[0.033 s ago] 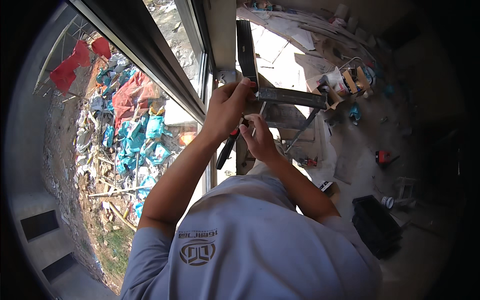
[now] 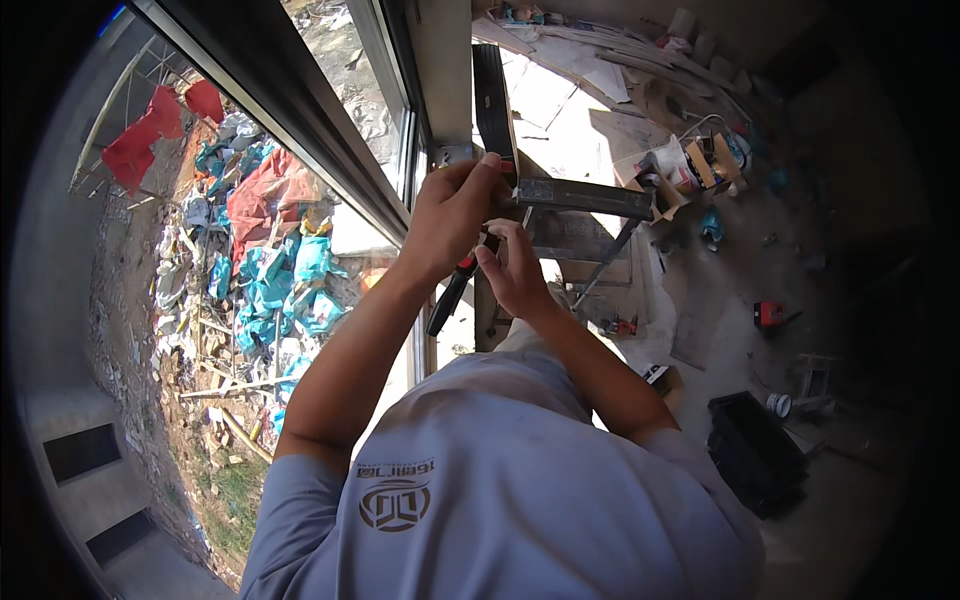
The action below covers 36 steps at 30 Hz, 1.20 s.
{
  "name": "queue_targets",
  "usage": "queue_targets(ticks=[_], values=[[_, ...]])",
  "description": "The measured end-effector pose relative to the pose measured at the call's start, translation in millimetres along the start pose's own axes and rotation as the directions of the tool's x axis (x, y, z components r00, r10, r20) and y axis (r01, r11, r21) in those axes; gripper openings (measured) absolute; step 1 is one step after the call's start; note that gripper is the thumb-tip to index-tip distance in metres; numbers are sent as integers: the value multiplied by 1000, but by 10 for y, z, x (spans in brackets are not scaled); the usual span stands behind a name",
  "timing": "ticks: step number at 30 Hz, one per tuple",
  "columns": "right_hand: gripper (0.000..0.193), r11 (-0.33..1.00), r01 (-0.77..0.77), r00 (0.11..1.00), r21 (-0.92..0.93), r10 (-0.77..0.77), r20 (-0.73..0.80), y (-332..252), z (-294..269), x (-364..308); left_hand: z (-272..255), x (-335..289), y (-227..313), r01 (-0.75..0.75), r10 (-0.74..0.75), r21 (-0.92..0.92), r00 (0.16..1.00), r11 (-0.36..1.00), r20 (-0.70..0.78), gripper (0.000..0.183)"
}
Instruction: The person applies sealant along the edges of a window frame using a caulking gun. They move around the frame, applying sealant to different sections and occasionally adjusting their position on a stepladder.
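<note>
Lettering [image 2: 400, 469] and 1 emblem [image 2: 395, 505] on shirt [image 2: 570, 470], fingers [image 2: 510, 234] near black handle [image 2: 449, 302]

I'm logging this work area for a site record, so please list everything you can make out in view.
Window frame: one, dark, upper left
Long bar: one, black, top centre
Ladder-like stand: one, dark, right of centre
Handled tool: one, black and red, left of centre
Boards: several, pale, upper right
Cardboard boxes: several, brown, right
Boxy device: one, red and black, right floor
Crate: one, black, lower right floor
Sheets: at least three, red, outside
Bags: many, mostly blue, outside
Shirt: one, grey, lower centre
Left hand: one, bare, centre
Right hand: one, bare, centre
</note>
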State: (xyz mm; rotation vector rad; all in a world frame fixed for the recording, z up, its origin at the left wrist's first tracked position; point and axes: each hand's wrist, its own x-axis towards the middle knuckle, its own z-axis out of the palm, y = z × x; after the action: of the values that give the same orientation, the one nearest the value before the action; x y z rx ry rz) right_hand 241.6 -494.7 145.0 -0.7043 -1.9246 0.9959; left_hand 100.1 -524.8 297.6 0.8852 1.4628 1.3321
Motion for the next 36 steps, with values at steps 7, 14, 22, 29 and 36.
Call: queue_targets(ticks=[7,14,22,29,36], values=[[12,958,149,989,245,-144,-39,-272,287,818,-175,136,731,-145,135,46,974,988,185,47],[13,940,292,936,178,-243,-254,-568,478,1192,-365,78,1202,-397,411,466,908,790,77,39],[19,953,295,911,66,-259,-322,-943,452,1356,-397,140,1626,-434,471,743,863,509,181,24],[25,947,274,912,170,-199,-358,-1135,460,1348,-351,159,1503,-630,716,665,669,401,202,14],[27,941,259,922,217,-174,-346,-1303,420,1359,-354,123,1449,-720,803,507,590,474,88,12]])
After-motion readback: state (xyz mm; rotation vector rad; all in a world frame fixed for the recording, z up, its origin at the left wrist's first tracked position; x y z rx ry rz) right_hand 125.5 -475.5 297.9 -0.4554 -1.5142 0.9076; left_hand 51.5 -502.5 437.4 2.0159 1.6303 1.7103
